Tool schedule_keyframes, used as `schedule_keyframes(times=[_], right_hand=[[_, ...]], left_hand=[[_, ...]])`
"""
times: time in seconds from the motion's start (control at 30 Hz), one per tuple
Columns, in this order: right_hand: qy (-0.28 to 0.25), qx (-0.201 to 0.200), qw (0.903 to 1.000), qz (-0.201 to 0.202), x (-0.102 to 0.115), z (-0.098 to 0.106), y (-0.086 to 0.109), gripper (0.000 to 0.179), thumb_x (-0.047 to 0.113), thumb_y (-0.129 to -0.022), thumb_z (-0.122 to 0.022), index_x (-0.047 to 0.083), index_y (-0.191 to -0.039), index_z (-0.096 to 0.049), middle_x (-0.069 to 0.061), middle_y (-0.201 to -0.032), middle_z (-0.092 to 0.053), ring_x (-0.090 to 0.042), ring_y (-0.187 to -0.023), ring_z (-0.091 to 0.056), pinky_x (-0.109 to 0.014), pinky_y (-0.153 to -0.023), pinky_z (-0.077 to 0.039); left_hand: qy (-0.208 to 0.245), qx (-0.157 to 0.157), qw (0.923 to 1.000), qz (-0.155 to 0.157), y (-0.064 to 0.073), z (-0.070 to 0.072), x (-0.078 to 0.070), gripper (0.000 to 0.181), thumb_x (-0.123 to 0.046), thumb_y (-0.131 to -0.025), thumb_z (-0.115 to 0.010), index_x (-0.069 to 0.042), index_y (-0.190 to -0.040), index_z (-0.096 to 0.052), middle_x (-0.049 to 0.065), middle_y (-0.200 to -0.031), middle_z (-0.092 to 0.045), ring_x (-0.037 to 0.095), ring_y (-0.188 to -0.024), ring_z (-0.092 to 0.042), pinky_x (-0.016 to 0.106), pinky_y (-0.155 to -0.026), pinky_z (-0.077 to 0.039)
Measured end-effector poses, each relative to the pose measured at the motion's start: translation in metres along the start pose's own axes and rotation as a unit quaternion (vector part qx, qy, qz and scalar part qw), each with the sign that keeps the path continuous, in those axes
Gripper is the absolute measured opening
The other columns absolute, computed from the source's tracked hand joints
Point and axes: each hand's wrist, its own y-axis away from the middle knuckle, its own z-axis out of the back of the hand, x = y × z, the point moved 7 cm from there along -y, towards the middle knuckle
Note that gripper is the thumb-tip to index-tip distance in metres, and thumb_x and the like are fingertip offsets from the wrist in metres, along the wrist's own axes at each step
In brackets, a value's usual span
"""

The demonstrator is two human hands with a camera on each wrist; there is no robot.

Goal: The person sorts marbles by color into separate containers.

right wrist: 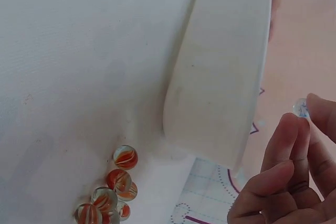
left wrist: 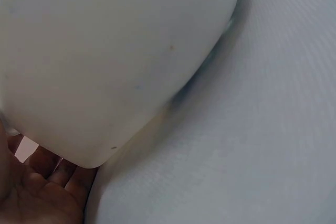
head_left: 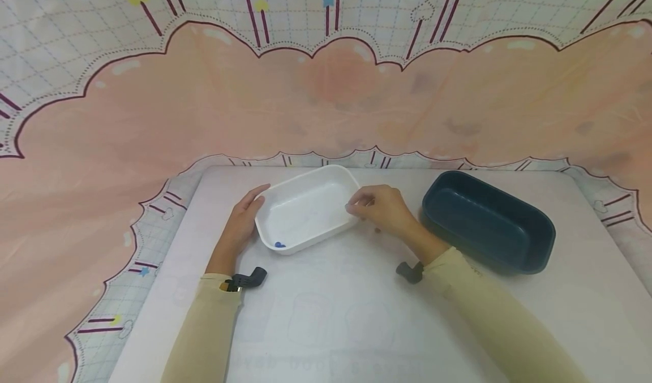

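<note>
One small marble (right wrist: 300, 108) pinched in the right hand (head_left: 382, 207); white tray (head_left: 305, 205) held by the left hand (head_left: 243, 224).
With the tray as dial, the right hand's fingertips close on the marble at three o'clock, by the rim; the left grips the end at nine. Blue marbles (head_left: 278, 245) lie inside at seven, orange-swirled marbles (right wrist: 126, 157) outside at four, a dark blue tray (head_left: 486, 220) farther out at three. Apparently glass, the pinched marble should prove light, hard and slippery, best taken across its widest part.
</note>
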Motion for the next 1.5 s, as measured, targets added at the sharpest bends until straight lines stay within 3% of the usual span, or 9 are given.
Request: schedule_keyframes(times=[0.23, 0.6, 0.9, 1.17, 1.4, 1.5], right_hand=[[-0.006, -0.016, 0.9998, -0.012, 0.002, 0.0, -0.002, 0.016, 0.032, -0.09, -0.076, 0.022, -0.102, -0.076, -0.005, -0.088, -0.071, -0.038, -0.087, -0.07, -0.052, -0.059, -0.06], [-0.006, -0.021, 0.9993, -0.031, 0.011, -0.003, -0.004, 0.019, 0.038, -0.09, -0.076, 0.024, -0.103, -0.075, -0.003, -0.09, -0.072, -0.033, -0.087, -0.069, -0.052, -0.058, -0.06], [-0.003, -0.022, 0.9995, -0.023, 0.017, -0.005, -0.005, 0.017, 0.037, -0.091, -0.076, 0.024, -0.101, -0.075, -0.003, -0.09, -0.072, -0.034, -0.087, -0.069, -0.035, -0.045, -0.05], [0.001, -0.023, 0.9994, -0.025, 0.017, -0.005, -0.006, 0.017, 0.039, -0.09, -0.076, 0.025, -0.101, -0.075, -0.002, -0.09, -0.072, -0.027, -0.081, -0.067, -0.035, -0.044, -0.05], [-0.003, -0.021, 0.9995, -0.024, 0.017, -0.006, -0.007, 0.019, 0.04, -0.09, -0.076, 0.024, -0.102, -0.075, -0.003, -0.09, -0.072, -0.034, -0.088, -0.07, -0.034, -0.043, -0.049], [-0.001, -0.024, 0.9995, -0.019, 0.018, -0.006, -0.007, 0.019, 0.04, -0.09, -0.076, 0.025, -0.101, -0.075, -0.002, -0.089, -0.072, -0.031, -0.085, -0.069, -0.033, -0.044, -0.049]], left_hand=[[-0.001, -0.001, 1.0, -0.001, 0.0, 0.0, -0.001, 0.046, -0.05, -0.107, -0.043, -0.039, -0.151, -0.048, -0.008, -0.167, -0.033, 0.022, -0.156, -0.029, 0.048, -0.126, -0.027], [-0.013, -0.004, 0.9999, 0.003, -0.002, 0.002, 0.002, 0.046, -0.05, -0.107, -0.042, -0.039, -0.151, -0.047, -0.009, -0.168, -0.031, 0.021, -0.158, -0.024, 0.048, -0.127, -0.024], [-0.007, -0.005, 1.0, 0.002, -0.001, 0.001, 0.001, 0.045, -0.049, -0.107, -0.043, -0.039, -0.15, -0.048, -0.008, -0.168, -0.031, 0.022, -0.157, -0.025, 0.048, -0.126, -0.025], [-0.009, -0.006, 0.9999, 0.005, 0.0, 0.001, 0.001, 0.044, -0.048, -0.107, -0.043, -0.039, -0.151, -0.048, -0.007, -0.167, -0.032, 0.023, -0.157, -0.027, 0.049, -0.126, -0.026], [-0.005, -0.008, 1.0, 0.004, 0.0, 0.001, -0.001, 0.044, -0.048, -0.107, -0.043, -0.039, -0.15, -0.048, -0.007, -0.167, -0.032, 0.023, -0.156, -0.029, 0.049, -0.125, -0.028], [-0.004, -0.008, 1.0, 0.004, 0.001, 0.0, -0.001, 0.044, -0.048, -0.107, -0.043, -0.039, -0.15, -0.048, -0.007, -0.167, -0.033, 0.022, -0.156, -0.03, 0.048, -0.125, -0.029]])
